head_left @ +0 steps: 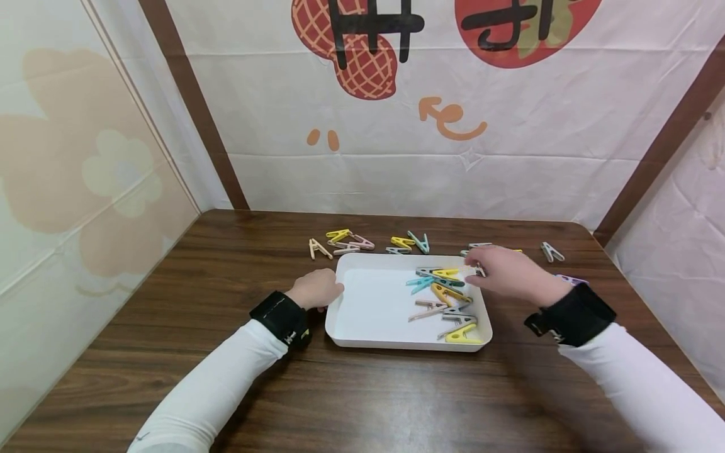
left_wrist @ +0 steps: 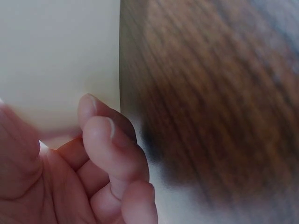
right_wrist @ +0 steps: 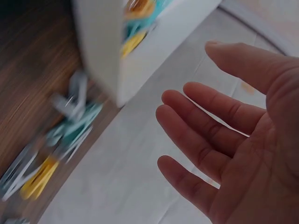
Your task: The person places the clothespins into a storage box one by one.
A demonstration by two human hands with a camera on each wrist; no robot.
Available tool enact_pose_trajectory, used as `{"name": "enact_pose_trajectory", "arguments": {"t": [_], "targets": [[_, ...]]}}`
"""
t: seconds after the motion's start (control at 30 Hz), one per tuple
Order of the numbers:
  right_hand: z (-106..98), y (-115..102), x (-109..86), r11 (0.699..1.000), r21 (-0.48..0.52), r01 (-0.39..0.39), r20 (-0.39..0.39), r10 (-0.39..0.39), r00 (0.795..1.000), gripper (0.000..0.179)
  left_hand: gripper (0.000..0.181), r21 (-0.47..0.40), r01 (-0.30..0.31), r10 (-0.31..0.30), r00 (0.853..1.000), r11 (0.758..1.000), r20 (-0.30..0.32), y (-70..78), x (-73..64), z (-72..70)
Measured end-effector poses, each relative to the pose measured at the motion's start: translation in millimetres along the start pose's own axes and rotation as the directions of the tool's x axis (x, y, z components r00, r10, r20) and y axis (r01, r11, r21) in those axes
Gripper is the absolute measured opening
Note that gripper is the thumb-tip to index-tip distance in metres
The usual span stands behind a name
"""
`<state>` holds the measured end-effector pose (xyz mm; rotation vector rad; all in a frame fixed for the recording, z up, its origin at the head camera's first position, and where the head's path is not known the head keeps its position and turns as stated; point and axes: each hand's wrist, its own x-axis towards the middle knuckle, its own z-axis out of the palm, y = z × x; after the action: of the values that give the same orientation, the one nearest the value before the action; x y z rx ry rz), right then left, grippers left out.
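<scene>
A white rectangular tray (head_left: 374,308) lies on the table, with several clothespins (head_left: 447,292) in yellow, blue, pink and grey along its right side. My left hand (head_left: 314,288) grips the tray's left edge; in the left wrist view its curled fingers (left_wrist: 114,144) lie against the white wall. Over the tray's far right corner is my right hand (head_left: 506,272). The right wrist view shows that hand with fingers spread apart and nothing between them. A small pale clothespin (head_left: 480,270) shows close by its fingertips in the head view.
More clothespins lie behind the tray: a yellow and pink group (head_left: 348,242), a yellow and teal group (head_left: 410,242), and some partly hidden by the right hand. A grey clothespin (head_left: 552,252) and a purple one (head_left: 571,279) lie farther right. A printed cloth (head_left: 396,182) hangs behind the table.
</scene>
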<state>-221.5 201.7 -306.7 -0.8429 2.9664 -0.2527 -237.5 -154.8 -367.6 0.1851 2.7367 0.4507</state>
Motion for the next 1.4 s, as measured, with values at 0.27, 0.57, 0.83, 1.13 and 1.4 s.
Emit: {"name": "enact_pose_trajectory", "arguments": {"t": [0.27, 0.57, 0.83, 1.13, 1.4], "targets": [[-2, 54, -42.1, 0.987, 0.053, -0.153, -0.012, 0.154, 0.988, 0.03, 0.027, 0.006, 0.0, 0.0, 1.0, 1.0, -0.011, -1.7, 0.7, 1.5], [5, 100, -85.1, 0.954, 0.06, -0.295, 0.043, 0.293, 0.955, 0.037, 0.029, 0.012, 0.012, -0.012, 1.0, 1.0, -0.012, -2.3, 1.3, 2.0], [15, 121, -105.2, 0.942, 0.065, -0.33, 0.052, 0.327, 0.943, 0.026, 0.027, 0.014, 0.01, -0.01, 1.0, 1.0, -0.015, -1.0, -0.4, 2.2], [23, 131, -113.7, 0.938, 0.069, -0.339, 0.058, 0.335, 0.94, 0.025, 0.028, 0.013, 0.022, -0.022, 1.0, 1.0, -0.005, -0.5, -0.6, 1.7], [25, 132, -118.2, 0.927, 0.067, -0.369, 0.078, 0.364, 0.928, 0.028, 0.03, 0.012, 0.021, -0.021, 1.0, 1.0, -0.001, 1.3, 0.0, 0.9]]}}
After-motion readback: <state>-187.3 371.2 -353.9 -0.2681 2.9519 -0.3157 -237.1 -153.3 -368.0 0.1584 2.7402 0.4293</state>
